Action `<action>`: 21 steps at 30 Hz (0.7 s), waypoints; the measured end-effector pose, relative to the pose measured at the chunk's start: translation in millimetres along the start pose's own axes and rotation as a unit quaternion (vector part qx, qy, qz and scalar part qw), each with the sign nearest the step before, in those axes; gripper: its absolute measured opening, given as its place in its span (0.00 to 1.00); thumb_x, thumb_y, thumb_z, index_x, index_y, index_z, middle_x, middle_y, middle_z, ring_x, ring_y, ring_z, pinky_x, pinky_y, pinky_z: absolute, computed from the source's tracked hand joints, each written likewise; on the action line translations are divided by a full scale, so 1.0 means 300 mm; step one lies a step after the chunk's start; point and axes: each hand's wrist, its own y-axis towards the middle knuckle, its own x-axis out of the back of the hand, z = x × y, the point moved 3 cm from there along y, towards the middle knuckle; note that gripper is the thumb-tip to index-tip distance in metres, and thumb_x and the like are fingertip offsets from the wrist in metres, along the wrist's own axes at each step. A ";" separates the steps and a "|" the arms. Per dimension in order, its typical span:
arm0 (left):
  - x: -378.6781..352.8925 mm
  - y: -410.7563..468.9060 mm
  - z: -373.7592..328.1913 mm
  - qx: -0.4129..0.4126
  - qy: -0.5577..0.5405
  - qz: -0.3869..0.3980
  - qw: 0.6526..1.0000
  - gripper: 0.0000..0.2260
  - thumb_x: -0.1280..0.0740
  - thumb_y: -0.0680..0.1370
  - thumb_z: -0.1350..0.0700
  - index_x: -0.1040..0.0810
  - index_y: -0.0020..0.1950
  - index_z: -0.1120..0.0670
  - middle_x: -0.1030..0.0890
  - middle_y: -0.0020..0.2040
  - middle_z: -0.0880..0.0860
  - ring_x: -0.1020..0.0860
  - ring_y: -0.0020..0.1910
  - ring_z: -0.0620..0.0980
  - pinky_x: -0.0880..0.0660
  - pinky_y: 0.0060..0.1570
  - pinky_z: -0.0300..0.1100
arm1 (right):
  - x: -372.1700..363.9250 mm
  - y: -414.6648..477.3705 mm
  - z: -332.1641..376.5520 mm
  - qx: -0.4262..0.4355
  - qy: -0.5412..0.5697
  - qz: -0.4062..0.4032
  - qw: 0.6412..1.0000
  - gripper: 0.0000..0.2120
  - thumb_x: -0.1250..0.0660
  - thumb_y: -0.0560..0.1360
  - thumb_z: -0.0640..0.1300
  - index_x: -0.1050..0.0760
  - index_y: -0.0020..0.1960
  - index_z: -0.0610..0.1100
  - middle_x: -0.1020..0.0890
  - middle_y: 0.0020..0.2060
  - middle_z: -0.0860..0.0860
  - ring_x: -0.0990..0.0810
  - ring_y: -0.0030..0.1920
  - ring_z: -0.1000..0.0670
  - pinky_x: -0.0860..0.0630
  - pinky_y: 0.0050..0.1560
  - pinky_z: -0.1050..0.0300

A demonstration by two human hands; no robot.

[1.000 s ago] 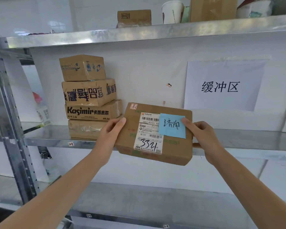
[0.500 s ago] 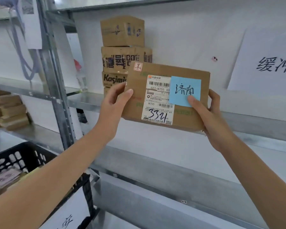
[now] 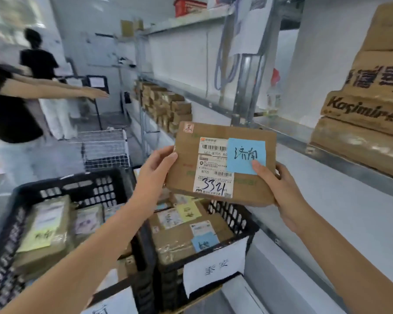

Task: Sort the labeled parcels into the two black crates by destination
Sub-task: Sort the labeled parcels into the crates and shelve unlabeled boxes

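Parcel (image 3: 222,164) sat mid-frame over lower-centre crate (image 3: 236,220), left hand (image 3: 154,171) and right hand (image 3: 279,191) each gripping an end. Risk: crate signs (image 3: 216,268) were unreadable; a misread could send it to lower-left crate (image 3: 73,180).

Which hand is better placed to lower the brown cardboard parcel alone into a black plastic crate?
Probably the right hand: its thumb presses the blue paper note and its fingers wrap behind the brown cardboard parcel. The left hand only pinches the parcel's left edge.
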 end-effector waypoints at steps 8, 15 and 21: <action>0.680 0.005 0.100 0.073 0.094 -0.134 0.984 0.10 0.39 0.82 0.57 0.19 0.58 0.50 0.17 0.57 0.52 0.20 0.59 0.50 0.26 0.65 0.51 | -0.607 0.083 -0.151 -0.121 0.016 0.069 0.990 0.48 0.24 0.67 0.58 0.48 0.77 0.53 0.20 0.55 0.49 0.18 0.51 0.48 0.21 0.58 0.42; 1.005 -0.001 0.197 0.137 0.175 -0.172 0.960 0.11 0.41 0.82 0.57 0.20 0.59 0.51 0.19 0.59 0.51 0.21 0.59 0.49 0.25 0.63 0.48 | -1.008 0.025 -0.304 -0.258 0.052 0.107 0.959 0.40 0.19 0.61 0.60 0.29 0.68 0.47 0.16 0.52 0.47 0.16 0.48 0.47 0.18 0.38 0.49; 1.089 0.017 0.270 0.194 0.140 -0.188 0.953 0.10 0.42 0.83 0.52 0.22 0.50 0.51 0.18 0.53 0.53 0.20 0.56 0.53 0.24 0.61 0.50 | -1.292 -0.073 -0.428 -0.323 0.054 0.042 0.944 0.54 0.18 0.57 0.60 0.45 0.71 0.47 0.27 0.63 0.42 0.23 0.58 0.42 0.19 0.52 0.37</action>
